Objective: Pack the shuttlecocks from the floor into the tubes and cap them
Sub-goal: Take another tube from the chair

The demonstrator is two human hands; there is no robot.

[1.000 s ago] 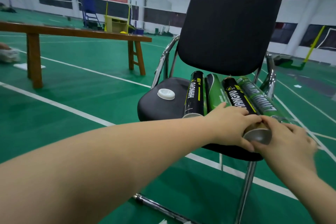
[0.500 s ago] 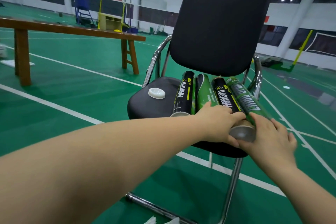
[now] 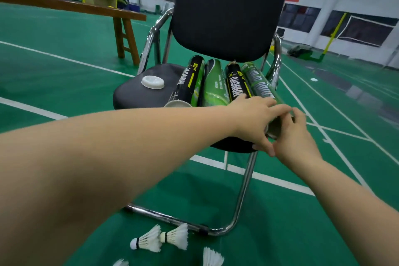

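Bare forearms (image 3: pixel 129 153); bare left grip (image 3: pixel 257 123), right grip (image 3: pixel 295 142)

The left arm is stretched in from 8 o'clock, forearm bare. The left hand (image 3: pixel 254 121) is laid palm-down, fingers curled over the open end of a tube (image 3: pixel 275 128), thumb beneath. The right arm is brought in from 4 o'clock. The right hand (image 3: pixel 295 142) is bent round the same end, its thumb touching the left thumb.
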